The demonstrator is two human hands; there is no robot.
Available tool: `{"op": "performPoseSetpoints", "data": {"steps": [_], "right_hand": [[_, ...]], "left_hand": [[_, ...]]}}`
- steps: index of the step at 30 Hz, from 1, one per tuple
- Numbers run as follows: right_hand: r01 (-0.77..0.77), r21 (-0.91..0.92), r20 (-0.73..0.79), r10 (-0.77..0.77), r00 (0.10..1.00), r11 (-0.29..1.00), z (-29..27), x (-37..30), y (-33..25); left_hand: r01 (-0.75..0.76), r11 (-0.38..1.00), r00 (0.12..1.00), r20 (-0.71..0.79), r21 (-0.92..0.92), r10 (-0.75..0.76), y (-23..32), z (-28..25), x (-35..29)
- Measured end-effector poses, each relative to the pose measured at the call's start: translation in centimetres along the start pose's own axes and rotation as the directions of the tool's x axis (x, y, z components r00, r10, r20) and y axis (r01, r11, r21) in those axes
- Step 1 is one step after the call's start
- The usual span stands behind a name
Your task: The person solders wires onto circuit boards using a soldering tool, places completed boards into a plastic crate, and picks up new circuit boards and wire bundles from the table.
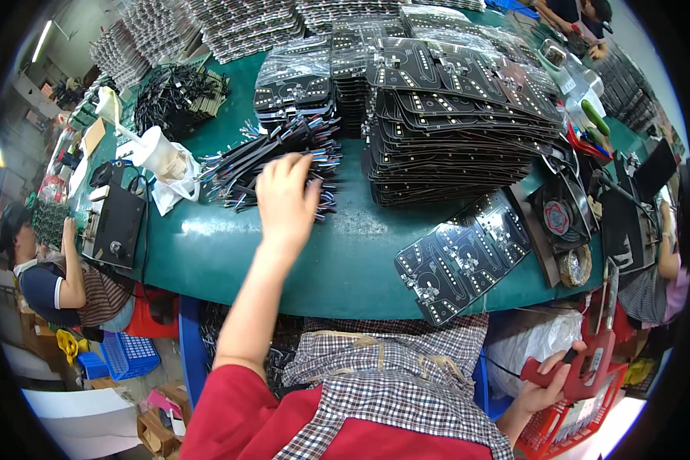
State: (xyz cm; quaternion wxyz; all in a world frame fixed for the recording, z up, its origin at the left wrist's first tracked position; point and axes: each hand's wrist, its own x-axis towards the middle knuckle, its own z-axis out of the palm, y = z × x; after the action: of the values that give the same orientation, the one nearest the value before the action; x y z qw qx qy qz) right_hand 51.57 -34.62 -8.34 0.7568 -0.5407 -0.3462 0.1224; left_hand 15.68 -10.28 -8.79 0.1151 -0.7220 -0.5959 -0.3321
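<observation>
My left hand (285, 192) is over a loose pile of short black wires (241, 165) with coloured, stripped ends. Its fingers are slightly bent and the thumb stands apart; nothing shows between them, and I cannot tell if the fingertips touch the wires. Low at the right, beside the table edge, my right hand (546, 385) is wrapped around the handle of a red soldering gun (589, 360), its metal tip pointing up. A panel of black circuit boards (464, 261) lies flat at the table's front edge, between my hands.
A tall stack of black circuit boards (448, 153) stands behind the panel. At right are a small fan (561, 215) and a solder roll (575, 266). A black control box (115, 226) and white container (161, 153) stand left. Co-workers sit at both sides.
</observation>
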Motion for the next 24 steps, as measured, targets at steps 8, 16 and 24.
{"op": "performPoseSetpoints", "data": {"steps": [8,16,24], "right_hand": [[-0.068,-0.118,0.199,0.09,0.976,0.991,2.4,-3.5,-1.1],[-0.142,-0.075,0.391,0.16,0.906,0.987,3.4,-3.8,-0.9],[-0.521,-0.269,0.655,0.55,0.517,0.81,0.6,-6.0,-1.1]], "left_hand": [[-0.368,0.904,0.912,0.103,-0.219,0.396,-4.9,0.2,1.9],[-0.418,0.805,0.908,-0.163,-0.422,0.386,1.2,-3.5,3.3],[-0.087,0.772,0.891,0.298,-0.63,0.344,8.9,-0.7,-10.8]]}}
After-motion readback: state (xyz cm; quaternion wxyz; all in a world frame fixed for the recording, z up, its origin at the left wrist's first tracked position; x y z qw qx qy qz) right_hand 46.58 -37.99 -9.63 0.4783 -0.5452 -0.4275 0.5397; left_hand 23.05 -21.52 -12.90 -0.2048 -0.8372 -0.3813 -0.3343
